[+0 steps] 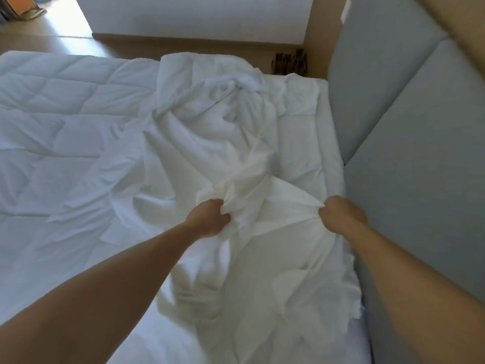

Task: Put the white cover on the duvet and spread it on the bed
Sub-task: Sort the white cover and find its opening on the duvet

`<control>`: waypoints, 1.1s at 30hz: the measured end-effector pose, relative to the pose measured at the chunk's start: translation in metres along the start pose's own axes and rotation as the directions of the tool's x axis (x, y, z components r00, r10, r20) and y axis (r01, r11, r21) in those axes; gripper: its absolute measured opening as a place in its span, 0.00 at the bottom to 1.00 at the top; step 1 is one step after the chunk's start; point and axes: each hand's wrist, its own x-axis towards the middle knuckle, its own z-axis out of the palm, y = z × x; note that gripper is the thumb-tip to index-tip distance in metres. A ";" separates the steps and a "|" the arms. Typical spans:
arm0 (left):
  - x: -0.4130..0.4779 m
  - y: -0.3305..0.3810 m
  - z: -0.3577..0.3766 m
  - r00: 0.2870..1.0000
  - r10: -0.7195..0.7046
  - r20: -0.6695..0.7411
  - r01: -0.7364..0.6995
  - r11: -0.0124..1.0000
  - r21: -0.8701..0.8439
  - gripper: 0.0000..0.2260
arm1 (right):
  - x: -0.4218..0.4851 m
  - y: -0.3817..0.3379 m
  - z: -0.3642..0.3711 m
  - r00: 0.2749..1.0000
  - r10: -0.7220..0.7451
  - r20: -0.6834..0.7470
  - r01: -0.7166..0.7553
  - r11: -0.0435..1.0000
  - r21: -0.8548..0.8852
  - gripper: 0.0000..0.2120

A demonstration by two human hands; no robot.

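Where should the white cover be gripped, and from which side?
Probably the raised fold nearest the camera, approached from the near side, where the left hand and right hand each bunch it. There the white cover stands off the quilted duvet, so a grip takes cover alone; farther away it lies flat and twisted.

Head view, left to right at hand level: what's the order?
Order: quilted duvet → left hand → white cover gripped between both hands → right hand → grey padded panel.
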 end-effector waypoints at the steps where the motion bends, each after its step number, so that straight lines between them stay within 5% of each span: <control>1: -0.005 0.024 -0.010 0.998 0.053 -0.023 -0.054 0.998 -0.023 0.14 | -0.010 0.009 -0.022 0.999 0.018 -0.043 -0.020 0.999 -0.028 0.16; 5: -0.026 0.110 -0.049 0.974 0.198 -0.106 -0.213 0.965 -0.150 0.14 | -0.059 0.046 -0.101 0.968 0.084 -0.237 -0.121 0.982 -0.145 0.15; 11: -0.044 0.173 -0.071 0.968 0.215 -0.132 -0.251 0.866 -0.433 0.10 | -0.125 0.094 -0.197 0.913 0.031 -0.407 -0.160 0.945 -0.287 0.14; 15: -0.048 0.158 -0.058 0.988 0.146 -0.052 -0.153 0.870 -0.469 0.13 | -0.135 0.084 -0.181 0.947 -0.060 -0.315 -0.086 0.898 -0.431 0.16; 18: -0.051 0.109 -0.042 1.000 -0.007 0.015 0.013 0.899 -0.438 0.17 | -0.120 0.068 -0.126 0.982 -0.095 -0.161 0.004 0.871 -0.491 0.07; 20: -0.057 0.070 -0.033 0.993 -0.114 0.033 0.118 0.906 -0.407 0.18 | -0.112 0.061 -0.083 0.996 -0.057 -0.063 0.021 0.883 -0.469 0.10; 24: -0.073 0.016 -0.025 0.976 -0.197 -0.093 0.147 0.910 -0.387 0.24 | -0.110 0.062 -0.013 0.979 0.060 0.193 0.031 0.900 -0.435 0.14; 27: -0.085 0.012 -0.020 0.983 -0.033 -0.183 -0.029 0.945 -0.325 0.32 | -0.107 0.039 0.000 0.969 0.052 0.241 0.004 0.974 -0.225 0.18; 29: -0.099 0.023 -0.018 0.958 0.170 -0.232 -0.241 0.915 -0.323 0.31 | -0.109 0.003 -0.007 0.981 -0.001 0.196 -0.062 0.947 0.315 0.27; 31: -0.117 0.037 -0.016 0.901 0.380 -0.210 -0.427 0.863 -0.270 0.29 | -0.119 -0.037 -0.022 0.955 -0.069 0.287 -0.198 0.572 0.796 0.30; 33: -0.132 0.045 -0.016 0.823 0.554 -0.121 -0.567 0.798 -0.203 0.27 | -0.129 -0.062 -0.035 0.898 -0.215 0.385 -0.280 0.397 0.874 0.30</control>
